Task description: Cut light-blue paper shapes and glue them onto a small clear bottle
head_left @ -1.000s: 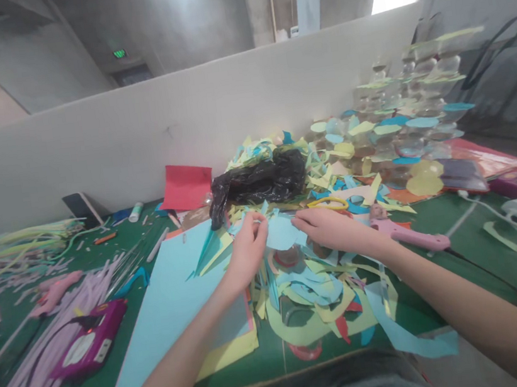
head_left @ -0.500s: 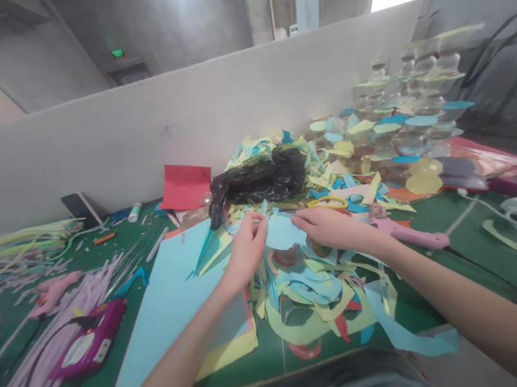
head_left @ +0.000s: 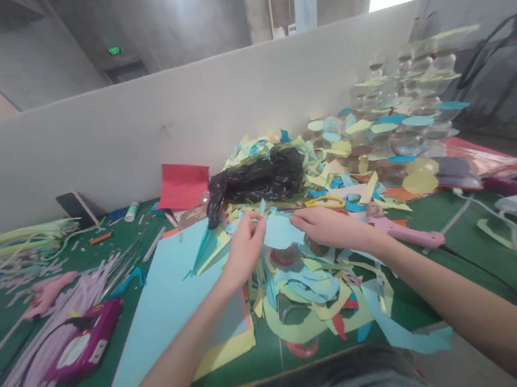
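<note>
Between my hands is a light blue paper disc (head_left: 283, 233), roughly round, lying over a clear item with a reddish rim (head_left: 284, 256). My left hand (head_left: 248, 238) pinches the disc's left edge, with thumb and fingers closed. At its right edge, my right hand (head_left: 320, 226) has its fingers pressed together on the paper. My own fingers hide parts of both edges. Just below lie curled blue and yellow-green paper offcuts (head_left: 309, 285). To the left of my left hand, a light blue paper sheet (head_left: 171, 294) tops a stack of coloured sheets.
Behind my hands sits a black plastic bag (head_left: 261, 180) among paper scraps. Yellow-handled scissors (head_left: 325, 202) and a pink glue gun (head_left: 406, 232) lie right. Clear cups with paper discs (head_left: 406, 123) stand stacked at back right. Lilac sticks (head_left: 59, 346) and a purple device (head_left: 85, 343) lie left.
The whole view has shifted slightly left. Both hands stay at the edges of the light blue paper disc, with hardly any movement.
</note>
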`<state>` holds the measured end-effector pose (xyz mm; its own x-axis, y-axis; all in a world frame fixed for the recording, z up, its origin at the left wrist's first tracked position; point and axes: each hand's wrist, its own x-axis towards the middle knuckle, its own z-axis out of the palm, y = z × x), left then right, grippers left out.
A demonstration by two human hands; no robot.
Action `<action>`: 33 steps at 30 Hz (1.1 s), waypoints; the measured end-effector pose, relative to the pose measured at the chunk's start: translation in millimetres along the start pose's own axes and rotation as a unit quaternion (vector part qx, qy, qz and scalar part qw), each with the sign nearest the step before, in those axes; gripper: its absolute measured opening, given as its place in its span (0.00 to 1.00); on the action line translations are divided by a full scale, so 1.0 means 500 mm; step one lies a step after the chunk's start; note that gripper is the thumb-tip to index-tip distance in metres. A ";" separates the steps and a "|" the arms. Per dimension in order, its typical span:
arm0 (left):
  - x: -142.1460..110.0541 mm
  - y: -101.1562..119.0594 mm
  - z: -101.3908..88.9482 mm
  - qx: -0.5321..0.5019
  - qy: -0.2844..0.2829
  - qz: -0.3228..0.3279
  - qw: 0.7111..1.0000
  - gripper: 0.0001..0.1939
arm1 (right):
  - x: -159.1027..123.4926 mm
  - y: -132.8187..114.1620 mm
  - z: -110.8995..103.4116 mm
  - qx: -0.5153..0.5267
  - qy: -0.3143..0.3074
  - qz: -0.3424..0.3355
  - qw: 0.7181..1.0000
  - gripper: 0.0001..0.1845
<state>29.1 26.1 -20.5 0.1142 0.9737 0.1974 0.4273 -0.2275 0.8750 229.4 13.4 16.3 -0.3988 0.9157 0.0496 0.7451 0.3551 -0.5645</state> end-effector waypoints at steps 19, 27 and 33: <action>0.005 -0.012 0.000 -0.042 0.004 -0.009 0.999 0.11 | 0.002 0.004 -0.001 0.009 -0.007 0.003 1.000 0.18; 0.003 -0.002 0.003 -0.037 0.001 0.014 0.999 0.10 | 0.003 0.007 -0.001 0.019 -0.013 0.000 1.000 0.17; -0.005 0.011 -0.002 -0.057 -0.031 -0.018 0.998 0.15 | 0.002 0.006 -0.004 0.033 -0.022 0.008 0.999 0.16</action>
<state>30.1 22.5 -15.6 0.1567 0.9776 0.1406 0.3285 -0.1859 0.9260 232.0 15.9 16.2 -0.4117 0.9113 0.0049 0.7155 0.3265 -0.6176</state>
